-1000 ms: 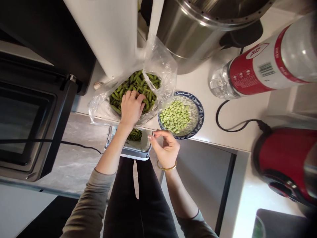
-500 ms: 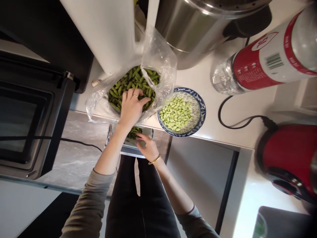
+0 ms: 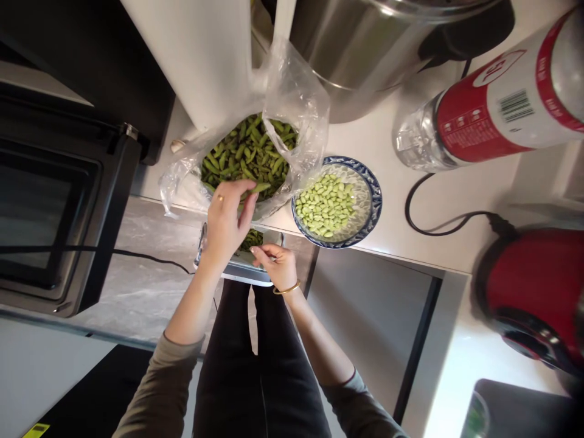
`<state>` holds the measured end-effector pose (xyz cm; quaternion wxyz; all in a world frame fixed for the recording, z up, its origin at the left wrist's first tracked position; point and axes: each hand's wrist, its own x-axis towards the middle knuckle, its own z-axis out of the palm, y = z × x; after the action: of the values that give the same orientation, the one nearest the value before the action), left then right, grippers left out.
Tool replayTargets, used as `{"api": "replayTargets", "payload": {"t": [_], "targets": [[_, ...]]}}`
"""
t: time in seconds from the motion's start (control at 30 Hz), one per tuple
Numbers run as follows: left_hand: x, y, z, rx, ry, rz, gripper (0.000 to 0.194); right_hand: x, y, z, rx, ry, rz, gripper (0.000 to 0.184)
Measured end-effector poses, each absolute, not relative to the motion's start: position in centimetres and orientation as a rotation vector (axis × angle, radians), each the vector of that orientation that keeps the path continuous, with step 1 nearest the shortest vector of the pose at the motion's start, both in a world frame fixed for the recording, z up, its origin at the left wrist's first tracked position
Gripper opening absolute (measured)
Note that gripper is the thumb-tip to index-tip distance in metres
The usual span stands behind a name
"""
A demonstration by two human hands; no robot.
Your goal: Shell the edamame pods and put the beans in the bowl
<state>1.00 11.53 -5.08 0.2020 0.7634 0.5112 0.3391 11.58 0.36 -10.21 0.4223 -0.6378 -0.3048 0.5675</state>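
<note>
A clear plastic bag (image 3: 296, 103) full of green bean pods (image 3: 246, 155) stands open at the counter's edge. My left hand (image 3: 225, 222) is just in front of it, fingers pinched on one bean pod (image 3: 261, 188). My right hand (image 3: 278, 264) hovers over a small rectangular tray (image 3: 241, 272) on my lap that holds empty pods (image 3: 250, 238); its fingers are curled and I cannot make out anything in them. To the right of the bag is a blue-rimmed bowl (image 3: 371, 201) of shelled beans (image 3: 325, 205).
A steel pot (image 3: 360, 48) stands behind the bag. A large red-labelled bottle (image 3: 493, 103) lies at the right, with a black cord (image 3: 438, 222) leading to a red appliance (image 3: 533, 292). A black oven (image 3: 59, 201) is at the left.
My left hand has drawn back out of the bag with a pod pinched in it. My right hand dropped from beside the bowl to the tray on my lap.
</note>
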Motion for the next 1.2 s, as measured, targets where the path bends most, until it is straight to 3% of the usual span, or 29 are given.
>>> {"api": "replayTargets", "payload": {"t": [0.2,0.4,0.5,0.6,0.73,1.2], "targets": [[-0.7,3.7,-6.1,2.045,1.410,0.961,0.016,11.1,0.7,-9.0,-1.342,-0.360,1.572,0.046],[-1.8,0.8,-8.1,2.146,1.380,0.815,0.021,9.8,0.4,-8.8,-1.319,-0.032,1.621,0.030],[-2.5,0.5,-8.2,2.241,1.483,0.571,0.016,9.5,0.0,-9.0,-1.331,-0.009,1.652,0.025],[-2.9,0.3,-8.2,2.422,1.440,0.323,0.017,9.3,-0.4,-9.2,-1.335,0.020,1.696,0.023],[-2.7,-0.5,-9.2,2.479,1.481,0.312,0.022,8.6,-1.1,-9.2,-1.299,0.086,1.676,0.024],[0.1,-3.1,-10.9,1.116,1.580,0.720,0.039,7.1,-2.6,-10.4,-1.282,-0.004,1.483,0.025]]}}
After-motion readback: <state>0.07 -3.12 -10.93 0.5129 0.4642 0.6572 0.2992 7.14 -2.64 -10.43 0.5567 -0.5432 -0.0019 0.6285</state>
